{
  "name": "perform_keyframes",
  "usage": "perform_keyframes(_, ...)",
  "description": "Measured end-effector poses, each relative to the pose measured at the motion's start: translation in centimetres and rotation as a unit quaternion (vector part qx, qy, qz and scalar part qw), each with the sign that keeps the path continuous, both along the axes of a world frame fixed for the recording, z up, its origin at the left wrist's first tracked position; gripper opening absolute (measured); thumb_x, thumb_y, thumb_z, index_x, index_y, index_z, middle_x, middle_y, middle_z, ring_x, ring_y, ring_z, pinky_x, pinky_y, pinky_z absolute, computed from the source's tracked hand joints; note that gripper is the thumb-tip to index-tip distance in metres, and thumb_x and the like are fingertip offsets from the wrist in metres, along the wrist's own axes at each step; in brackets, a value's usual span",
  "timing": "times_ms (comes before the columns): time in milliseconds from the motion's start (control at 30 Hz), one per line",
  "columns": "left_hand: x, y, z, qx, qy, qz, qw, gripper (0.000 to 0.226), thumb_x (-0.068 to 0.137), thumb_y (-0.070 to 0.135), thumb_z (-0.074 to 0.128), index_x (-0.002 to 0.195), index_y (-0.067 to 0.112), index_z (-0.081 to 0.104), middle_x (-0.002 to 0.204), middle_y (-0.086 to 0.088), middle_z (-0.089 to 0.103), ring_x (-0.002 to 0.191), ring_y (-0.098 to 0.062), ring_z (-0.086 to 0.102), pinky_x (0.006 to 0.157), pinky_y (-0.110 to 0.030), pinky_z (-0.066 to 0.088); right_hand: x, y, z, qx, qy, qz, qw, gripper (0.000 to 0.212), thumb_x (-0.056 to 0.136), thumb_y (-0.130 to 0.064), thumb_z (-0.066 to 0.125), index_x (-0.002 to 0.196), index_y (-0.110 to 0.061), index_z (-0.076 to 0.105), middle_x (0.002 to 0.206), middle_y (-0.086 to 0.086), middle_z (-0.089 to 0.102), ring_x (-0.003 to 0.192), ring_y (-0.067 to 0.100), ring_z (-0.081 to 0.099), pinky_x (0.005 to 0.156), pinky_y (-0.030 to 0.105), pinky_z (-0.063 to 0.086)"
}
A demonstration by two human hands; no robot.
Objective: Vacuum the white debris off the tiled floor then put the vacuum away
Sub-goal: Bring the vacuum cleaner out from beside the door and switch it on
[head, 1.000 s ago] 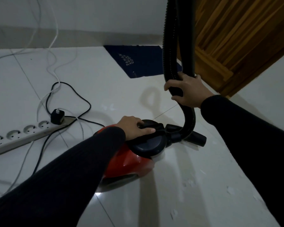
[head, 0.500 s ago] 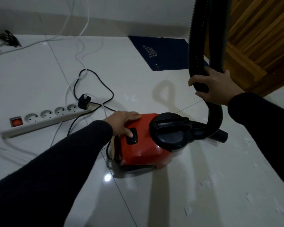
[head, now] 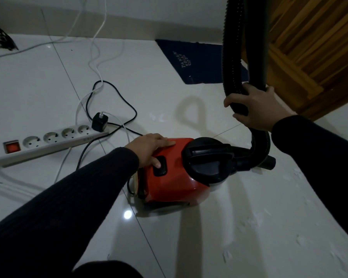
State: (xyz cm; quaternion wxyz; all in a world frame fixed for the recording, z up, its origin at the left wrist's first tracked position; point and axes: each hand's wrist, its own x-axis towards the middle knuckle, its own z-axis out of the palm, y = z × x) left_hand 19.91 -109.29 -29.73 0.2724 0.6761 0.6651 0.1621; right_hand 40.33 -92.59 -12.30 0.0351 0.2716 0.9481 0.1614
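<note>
A small red vacuum [head: 175, 183] with a black carry handle [head: 207, 159] sits on the white tiled floor [head: 169, 237]. My left hand [head: 149, 148] lies flat on its red top, thumb pressing the black switch [head: 160, 166]. My right hand [head: 255, 109] grips the black ribbed hose [head: 232, 57] together with the smooth black tube beside it, above where the hose curves down into the vacuum's front. White debris flecks [head: 249, 221] lie scattered on the tiles to the right of the vacuum and near the lower right.
A white power strip [head: 48, 145] with a lit red switch lies left of the vacuum, a black plug [head: 99, 121] in its end socket. Black and white cables loop across the floor. A dark blue mat [head: 195, 61] lies by the wall; a wooden door [head: 313, 57] stands at right.
My left hand left the black carry handle and moved back onto the red top, thumb on the switch. The view shifted, bringing the power strip's red switch into sight. My right hand kept its grip.
</note>
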Motion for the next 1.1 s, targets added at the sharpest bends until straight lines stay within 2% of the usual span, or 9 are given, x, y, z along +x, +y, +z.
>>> perform_keyframes(267,-0.1,0.4,1.3,-0.062,0.053,-0.05,0.995,0.081,0.079,0.03,0.07,0.147,0.031,0.026,0.15,-0.002,0.032,0.136,-0.022,0.032,0.111,-0.038,0.029,0.1,-0.4,-0.4,0.003,-0.012,0.01,1.0,0.035,0.082,-0.016,0.067,0.114,-0.027,0.058,0.128,0.012,0.05,0.11,0.036,0.051,0.095,0.051,0.032)
perform_keyframes(367,0.5,0.4,4.5,0.115,0.084,-0.071,0.987,0.059,0.083,0.037,0.061,0.138,0.024,0.044,0.136,-0.007,0.049,0.122,-0.026,0.05,0.099,-0.042,0.044,0.2,-0.5,-0.4,0.005,-0.011,0.017,1.0,0.035,0.082,-0.016,0.066,0.114,-0.028,0.058,0.128,0.011,0.05,0.108,0.035,0.051,0.093,0.049,0.032)
perform_keyframes(467,1.8,2.3,9.9,0.449,0.207,-0.103,0.863,0.042,0.084,0.032,0.057,0.124,0.017,0.057,0.122,-0.013,0.057,0.106,-0.028,0.057,0.081,-0.041,0.048,0.4,-0.5,-0.5,0.012,-0.016,0.003,1.0,0.037,0.084,-0.02,0.064,0.119,-0.03,0.055,0.128,0.01,0.049,0.11,0.033,0.05,0.095,0.05,0.03)
perform_keyframes(567,2.7,5.2,17.9,0.577,0.327,-0.128,0.737,0.045,0.088,0.026,0.049,0.132,0.021,0.041,0.133,-0.009,0.032,0.121,-0.025,0.036,0.096,-0.037,0.032,0.5,-0.5,-0.6,0.012,-0.011,0.0,1.0,0.037,0.083,-0.022,0.064,0.118,-0.031,0.055,0.125,0.01,0.051,0.111,0.034,0.05,0.093,0.049,0.03)
perform_keyframes(633,2.9,6.1,22.4,0.564,0.402,-0.118,0.712,0.049,0.091,0.027,0.037,0.139,0.023,0.028,0.14,-0.009,0.018,0.132,-0.031,0.024,0.107,-0.044,0.023,0.6,-0.7,-0.6,0.011,-0.006,-0.001,1.0,0.035,0.083,-0.021,0.063,0.116,-0.032,0.056,0.123,0.009,0.05,0.111,0.033,0.049,0.092,0.047,0.03)
perform_keyframes(733,2.0,6.8,26.4,0.425,0.475,-0.076,0.767,0.063,0.086,0.023,0.04,0.145,0.025,0.019,0.148,-0.022,0.022,0.133,-0.043,0.029,0.099,-0.057,0.034,0.8,-0.8,-0.4,0.015,-0.004,0.004,1.0,0.036,0.084,-0.02,0.062,0.117,-0.033,0.055,0.122,0.008,0.051,0.111,0.031,0.051,0.095,0.049,0.031)
perform_keyframes(833,1.8,7.0,28.0,0.367,0.536,-0.044,0.759,0.068,0.087,0.021,0.058,0.144,0.02,0.022,0.117,-0.027,0.046,0.095,-0.039,0.049,0.066,-0.043,0.04,0.9,-0.7,-0.4,0.002,0.014,0.011,1.0,0.037,0.084,-0.018,0.062,0.117,-0.034,0.054,0.121,0.007,0.05,0.106,0.031,0.053,0.094,0.05,0.032)
perform_keyframes(1000,1.7,7.4,29.3,0.31,0.623,-0.06,0.716,0.054,0.089,0.042,0.048,0.138,0.025,0.034,0.084,-0.016,0.058,0.08,-0.032,0.055,0.064,-0.037,0.041,1.0,-0.9,-1.1,-0.058,0.046,-0.045,0.996,0.052,0.089,-0.03,0.058,0.133,-0.051,0.041,0.137,0.002,0.044,0.126,0.023,0.042,0.108,0.06,0.016)
perform_keyframes(1100,2.1,7.9,29.4,0.299,0.636,-0.089,0.706,0.055,0.089,0.051,0.04,0.139,0.029,0.031,0.081,-0.013,0.062,0.07,-0.029,0.058,0.055,-0.033,0.04,0.3,-2.4,-1.7,-0.19,0.271,-0.116,0.936,0.052,0.089,-0.035,0.059,0.136,-0.049,0.043,0.139,-0.01,0.049,0.136,0.01,0.035,0.111,0.06,-0.013)
